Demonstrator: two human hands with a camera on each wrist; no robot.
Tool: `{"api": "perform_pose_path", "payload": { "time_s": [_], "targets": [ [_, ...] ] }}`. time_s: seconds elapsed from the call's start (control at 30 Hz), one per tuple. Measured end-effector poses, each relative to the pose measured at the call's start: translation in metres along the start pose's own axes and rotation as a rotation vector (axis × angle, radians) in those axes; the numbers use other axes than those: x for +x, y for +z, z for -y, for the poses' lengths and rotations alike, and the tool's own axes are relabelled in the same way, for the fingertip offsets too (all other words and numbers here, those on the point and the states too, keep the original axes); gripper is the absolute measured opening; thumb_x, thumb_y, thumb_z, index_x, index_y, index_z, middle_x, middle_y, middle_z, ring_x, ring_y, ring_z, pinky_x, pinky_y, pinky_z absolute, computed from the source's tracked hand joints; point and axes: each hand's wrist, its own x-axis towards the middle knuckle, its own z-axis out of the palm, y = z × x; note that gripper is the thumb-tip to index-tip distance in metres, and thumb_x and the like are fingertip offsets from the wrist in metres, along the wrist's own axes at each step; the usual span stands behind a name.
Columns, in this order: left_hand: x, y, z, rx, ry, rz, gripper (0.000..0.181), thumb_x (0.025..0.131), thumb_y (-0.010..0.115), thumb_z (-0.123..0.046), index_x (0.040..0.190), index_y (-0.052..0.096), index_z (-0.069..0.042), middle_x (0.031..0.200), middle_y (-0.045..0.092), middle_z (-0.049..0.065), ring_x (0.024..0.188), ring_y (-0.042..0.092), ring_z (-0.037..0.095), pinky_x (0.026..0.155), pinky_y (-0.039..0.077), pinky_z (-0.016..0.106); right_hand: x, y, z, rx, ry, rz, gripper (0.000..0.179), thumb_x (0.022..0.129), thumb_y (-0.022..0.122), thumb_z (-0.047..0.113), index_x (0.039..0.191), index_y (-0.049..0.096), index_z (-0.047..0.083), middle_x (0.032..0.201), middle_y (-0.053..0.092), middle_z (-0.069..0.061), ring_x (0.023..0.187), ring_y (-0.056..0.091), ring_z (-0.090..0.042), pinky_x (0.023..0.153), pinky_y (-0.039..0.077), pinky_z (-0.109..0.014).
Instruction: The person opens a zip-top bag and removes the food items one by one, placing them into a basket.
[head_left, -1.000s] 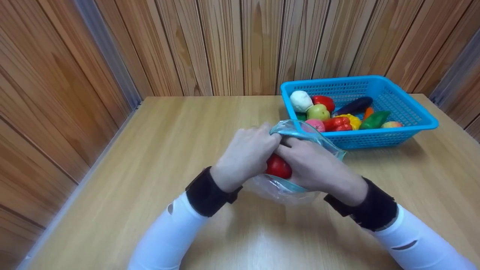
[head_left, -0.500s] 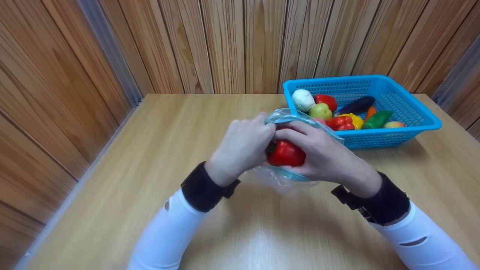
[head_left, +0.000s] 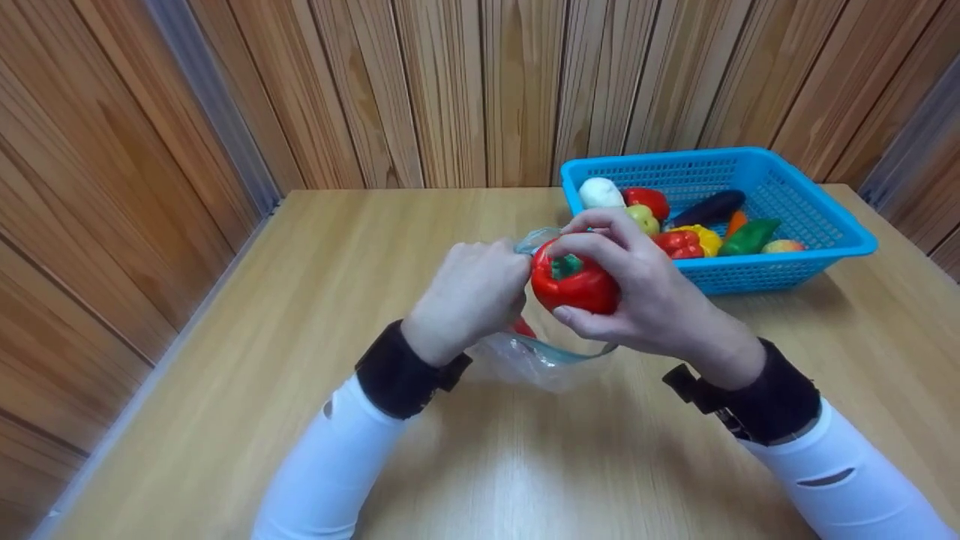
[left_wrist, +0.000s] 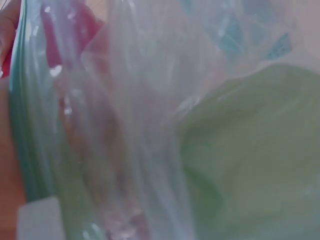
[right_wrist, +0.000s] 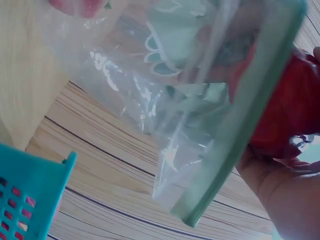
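My right hand (head_left: 660, 296) holds a red bell pepper (head_left: 577, 291) with a green stem, thumb below and fingers curled over the top. The pepper is above the mouth of a clear zip bag (head_left: 536, 367). At the bag's left side, the rim is gripped by my left hand (head_left: 474, 296), fingers curled. Another red thing (head_left: 523, 327) shows in the bag's opening, mostly hidden. The right wrist view has the bell pepper (right_wrist: 285, 107) beside the bag's green zip edge (right_wrist: 250, 110), and a reddish thing (right_wrist: 82, 6) at the top. Bag plastic (left_wrist: 145, 110) fills the left wrist view.
On the wooden table (head_left: 337, 247), a blue basket (head_left: 780, 277) stands at the back right. It carries several vegetables and fruits, including an eggplant (head_left: 709, 208), a green pepper (head_left: 752, 238) and a white bulb-shaped one (head_left: 600, 193). A plank wall (head_left: 442, 97) rises behind.
My right hand has come up out of the bag with the red bell pepper, whose stem now shows. My left hand has stayed on the bag's rim, shifting slightly left.
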Motion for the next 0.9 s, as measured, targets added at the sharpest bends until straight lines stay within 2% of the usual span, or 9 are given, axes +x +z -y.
{"api": "perform_pose_path", "payload": {
  "time_s": [0.1, 0.23, 0.47, 0.6, 0.73, 0.9],
  "targets": [
    [-0.0003, 0.0023, -0.0006, -0.011, 0.010, -0.018, 0.019, 0.088, 0.074, -0.018, 0.104, 0.072, -0.010, 0.077, 0.066, 0.007, 0.065, 0.059, 0.020, 0.063, 0.054, 0.028, 0.0002, 0.0019, -0.0010, -0.019, -0.031, 0.009, 0.058, 0.073, 0.087, 0.016, 0.124, 0.060, 0.013, 0.130, 0.050, -0.015, 0.125, 0.049, -0.026, 0.085, 0.059, -0.043],
    [0.0002, 0.0031, -0.0024, 0.014, 0.007, -0.008, 0.023, 0.086, 0.076, -0.023, 0.106, 0.071, -0.011, 0.080, 0.068, 0.007, 0.067, 0.061, 0.020, 0.066, 0.056, 0.029, -0.0008, 0.0030, -0.0025, -0.049, -0.067, 0.010, 0.057, 0.071, 0.088, 0.013, 0.121, 0.060, 0.011, 0.128, 0.054, -0.014, 0.121, 0.051, -0.026, 0.083, 0.059, -0.044],
    [-0.0004, 0.0034, -0.0019, -0.027, 0.009, -0.009, 0.021, 0.090, 0.073, -0.022, 0.107, 0.071, -0.010, 0.081, 0.067, 0.006, 0.067, 0.061, 0.019, 0.064, 0.054, 0.027, -0.0005, 0.0039, -0.0061, -0.022, -0.212, -0.008, 0.051, 0.073, 0.086, 0.006, 0.120, 0.067, 0.013, 0.128, 0.056, -0.013, 0.125, 0.047, -0.028, 0.084, 0.058, -0.043],
    [-0.0005, 0.0021, -0.0023, -0.031, 0.010, -0.014, 0.021, 0.090, 0.072, -0.022, 0.108, 0.070, -0.011, 0.079, 0.067, 0.005, 0.066, 0.061, 0.019, 0.063, 0.054, 0.027, 0.0006, 0.0032, -0.0068, 0.007, -0.255, -0.075, 0.045, 0.076, 0.085, 0.010, 0.118, 0.069, 0.013, 0.126, 0.059, -0.014, 0.124, 0.050, -0.029, 0.092, 0.055, -0.031],
    [-0.0003, 0.0012, -0.0031, -0.029, 0.016, -0.015, 0.023, 0.090, 0.072, -0.023, 0.109, 0.070, -0.011, 0.080, 0.068, 0.005, 0.066, 0.061, 0.018, 0.063, 0.054, 0.026, 0.0008, 0.0033, -0.0075, 0.015, -0.281, -0.145, 0.040, 0.078, 0.084, 0.016, 0.115, 0.070, 0.009, 0.122, 0.063, -0.016, 0.119, 0.054, -0.031, 0.100, 0.046, -0.020],
    [-0.0012, 0.0025, -0.0021, -0.029, 0.014, -0.026, 0.023, 0.090, 0.072, -0.023, 0.110, 0.070, -0.012, 0.081, 0.068, 0.005, 0.066, 0.061, 0.018, 0.064, 0.054, 0.026, 0.0021, 0.0049, -0.0091, -0.015, -0.282, -0.149, 0.045, 0.072, 0.087, 0.012, 0.114, 0.071, 0.009, 0.121, 0.065, -0.015, 0.118, 0.056, -0.031, 0.100, 0.047, -0.022]
  ]
}}
